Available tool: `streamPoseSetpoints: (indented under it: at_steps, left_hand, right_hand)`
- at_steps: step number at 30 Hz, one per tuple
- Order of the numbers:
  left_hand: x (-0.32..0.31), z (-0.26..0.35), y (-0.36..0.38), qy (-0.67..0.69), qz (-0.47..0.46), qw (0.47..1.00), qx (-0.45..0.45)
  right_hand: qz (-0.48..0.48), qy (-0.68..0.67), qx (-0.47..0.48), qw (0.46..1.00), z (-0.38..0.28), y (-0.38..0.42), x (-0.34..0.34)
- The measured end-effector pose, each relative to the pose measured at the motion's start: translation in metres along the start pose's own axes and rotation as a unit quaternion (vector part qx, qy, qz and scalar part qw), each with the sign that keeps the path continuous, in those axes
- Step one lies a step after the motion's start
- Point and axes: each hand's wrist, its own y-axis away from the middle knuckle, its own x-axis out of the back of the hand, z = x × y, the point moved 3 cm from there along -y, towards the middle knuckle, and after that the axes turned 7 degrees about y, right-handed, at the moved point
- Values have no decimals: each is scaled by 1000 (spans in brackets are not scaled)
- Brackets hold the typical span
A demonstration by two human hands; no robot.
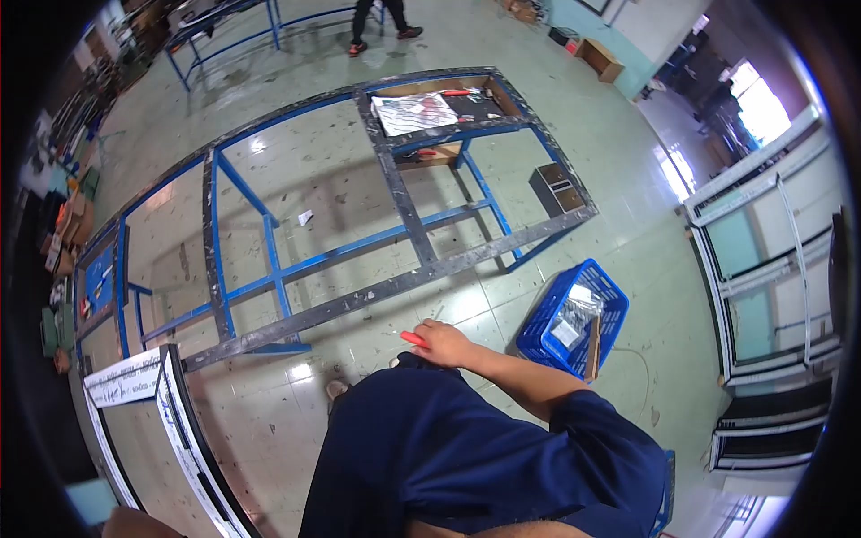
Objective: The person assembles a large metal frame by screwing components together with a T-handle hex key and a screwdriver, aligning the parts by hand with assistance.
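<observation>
My right hand (441, 343) is closed around a red-handled tool (413, 339), held close to my thigh. Only the red end sticks out of the fist, so its kind is hidden. At the bottom left edge a patch of skin that appears to be part of my left hand or arm (139, 524) shows, with no fingers visible. Near it stands a window frame (190, 430) with white printed protective film and dark edges, leaning by the corner of the workbench frame (359, 294).
A blue plastic crate (541, 325) with packets stands on the floor at right. The bench's far tray (482, 106) holds a plastic bag (414, 114) and red-handled tools. Window frames (762, 278) lean at far right. A person's legs (381, 22) show at the back.
</observation>
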Motion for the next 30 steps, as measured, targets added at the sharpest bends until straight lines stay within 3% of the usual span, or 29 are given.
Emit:
streamPoseSetpoints:
  at_steps: [4, 9, 11, 13, 24, 30]
  left_hand:
    - [17, 7, -5, -36, -57, 998, 9]
    - [47, 13, -8, -65, -111, 991, 36]
    - [61, 13, -19, -74, -140, 986, 47]
    - [82, 12, -31, -90, -171, 980, 55]
    - [176, 22, -45, -196, -247, 942, 114]
    - [236, 7, -18, -245, -267, 920, 152]
  right_hand:
    - [-9, -41, -38, 998, 30, 5, -6]
    - [-64, -50, 51, 995, 23, -11, -7]
    - [-44, -30, 100, 994, 17, -24, -3]
    - [-68, -77, 70, 992, 11, -38, 5]
    - [-194, 6, 210, 958, -83, -93, 8]
    - [-265, 76, 227, 934, -131, -101, -20]
